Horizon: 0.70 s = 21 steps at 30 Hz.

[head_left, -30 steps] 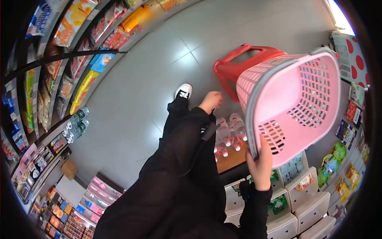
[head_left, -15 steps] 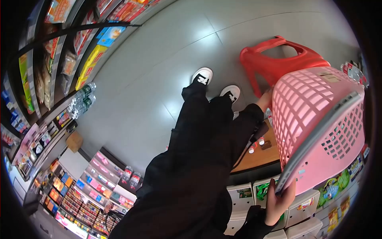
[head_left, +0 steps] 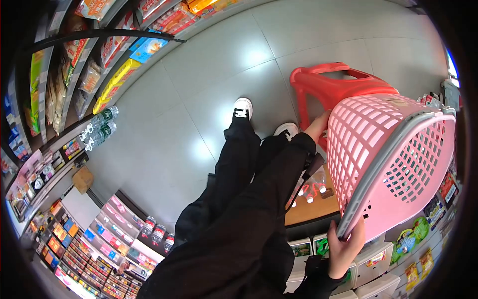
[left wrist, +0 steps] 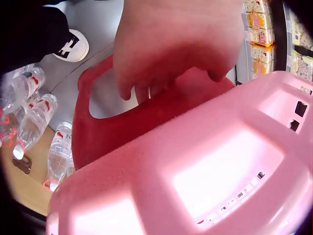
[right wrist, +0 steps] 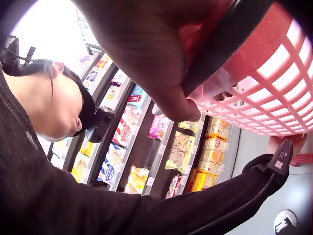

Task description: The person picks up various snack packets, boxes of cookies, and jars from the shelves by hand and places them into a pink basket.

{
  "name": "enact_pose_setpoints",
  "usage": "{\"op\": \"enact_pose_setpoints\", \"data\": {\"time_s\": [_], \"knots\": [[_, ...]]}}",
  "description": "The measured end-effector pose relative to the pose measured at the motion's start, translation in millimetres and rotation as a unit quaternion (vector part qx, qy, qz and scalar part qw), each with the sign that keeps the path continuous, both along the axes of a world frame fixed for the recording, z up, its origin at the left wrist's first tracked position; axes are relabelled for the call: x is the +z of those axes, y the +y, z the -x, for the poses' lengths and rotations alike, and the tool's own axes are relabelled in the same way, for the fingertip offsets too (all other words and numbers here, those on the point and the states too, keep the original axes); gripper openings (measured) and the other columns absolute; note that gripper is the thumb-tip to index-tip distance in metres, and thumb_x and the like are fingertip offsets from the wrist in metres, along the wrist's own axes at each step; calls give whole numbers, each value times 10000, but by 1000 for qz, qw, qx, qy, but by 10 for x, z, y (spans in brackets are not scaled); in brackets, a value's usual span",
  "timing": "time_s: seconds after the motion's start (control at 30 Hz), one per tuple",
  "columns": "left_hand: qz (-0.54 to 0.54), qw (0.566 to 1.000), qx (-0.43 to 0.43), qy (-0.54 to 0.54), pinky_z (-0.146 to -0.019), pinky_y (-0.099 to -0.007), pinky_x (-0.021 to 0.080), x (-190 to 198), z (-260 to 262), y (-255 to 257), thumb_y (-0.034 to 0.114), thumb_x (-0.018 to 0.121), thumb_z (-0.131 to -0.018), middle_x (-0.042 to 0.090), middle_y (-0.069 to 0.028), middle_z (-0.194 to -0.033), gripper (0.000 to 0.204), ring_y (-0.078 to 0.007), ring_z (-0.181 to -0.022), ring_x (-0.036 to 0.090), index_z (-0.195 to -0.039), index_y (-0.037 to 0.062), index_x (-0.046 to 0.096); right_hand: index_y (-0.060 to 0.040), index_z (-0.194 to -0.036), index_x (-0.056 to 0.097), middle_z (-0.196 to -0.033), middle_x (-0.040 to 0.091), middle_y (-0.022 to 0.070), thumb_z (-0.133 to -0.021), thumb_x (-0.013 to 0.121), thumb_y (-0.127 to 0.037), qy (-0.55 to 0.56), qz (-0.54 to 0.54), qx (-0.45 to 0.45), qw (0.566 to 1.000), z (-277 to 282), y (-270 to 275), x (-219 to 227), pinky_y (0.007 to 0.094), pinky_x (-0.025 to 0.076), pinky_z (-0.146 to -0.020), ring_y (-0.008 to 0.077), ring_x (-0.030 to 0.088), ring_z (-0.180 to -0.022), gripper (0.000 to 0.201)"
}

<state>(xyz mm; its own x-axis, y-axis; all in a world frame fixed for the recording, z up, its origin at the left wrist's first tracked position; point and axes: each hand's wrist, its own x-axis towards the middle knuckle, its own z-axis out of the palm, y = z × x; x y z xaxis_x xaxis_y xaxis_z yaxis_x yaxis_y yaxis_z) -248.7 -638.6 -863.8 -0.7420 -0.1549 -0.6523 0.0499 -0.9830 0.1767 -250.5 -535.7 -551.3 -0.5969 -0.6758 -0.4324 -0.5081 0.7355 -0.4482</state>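
In the head view, a pink lattice basket (head_left: 366, 127) with a grey rim is tilted on its side. My right hand (head_left: 346, 251) grips its near rim, and the right wrist view shows the thumb over the grey edge. My left hand (head_left: 318, 128) is at the far lower side of the basket, its fingertips hidden there in the head view. In the left wrist view this hand has loosely bent fingers (left wrist: 126, 90) beyond the basket's base. A red plastic stool (head_left: 348, 87) stands behind the basket and shows beneath the left fingers.
Clear bottles (left wrist: 36, 120) with red handles stand on a wooden surface (head_left: 303, 207). White drawers (head_left: 376, 256) lie near the right arm. Snack shelves (head_left: 79, 79) run along the left, bottles (head_left: 104, 117) at their lower end. Feet (head_left: 243, 108) stand on grey tiles (head_left: 224, 74).
The basket has turned from showing its open inside to showing its lattice side. My left hand has moved from beside the legs to the basket; the right keeps hold of the rim.
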Motion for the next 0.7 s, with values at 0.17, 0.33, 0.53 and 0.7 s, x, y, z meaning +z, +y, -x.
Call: {"op": "enact_pose_setpoints", "data": {"time_s": [0.17,0.33,0.53,0.7], "knots": [[14,998,-23,-50,-793,-306,420,18,-58,-76,554,366,-815,518,-47,-1136,567,-159,-1000,499,-1183,131,454,28,-1057,485,-875,542,155,-589,627,32,-15,16,4,1000,-69,10,103,329,413,-717,295,537,-782,490],[-13,998,57,5,-828,-319,437,23,-543,-348,410,381,-860,513,-83,-1144,470,-169,-1024,512,-1161,59,462,33,-1085,482,-959,555,187,-587,611,44,-5,25,78,997,-516,-281,65,350,419,-759,320,547,-849,514],[5,995,96,-1,-759,-310,458,280,-1246,-655,375,346,-847,566,-78,-993,432,-207,-872,554,-1106,55,478,44,-1094,473,-926,556,200,-602,654,-17,-29,74,154,985,-1003,-665,135,366,430,-729,330,545,-836,528],[26,991,133,0,-777,-307,448,488,-1769,-797,366,344,-849,563,-78,-999,426,-204,-886,548,-1103,51,479,44,-1131,433,-962,548,193,-610,709,-119,-57,109,211,970,-1385,-746,208,366,430,-707,323,538,-843,611]]}}
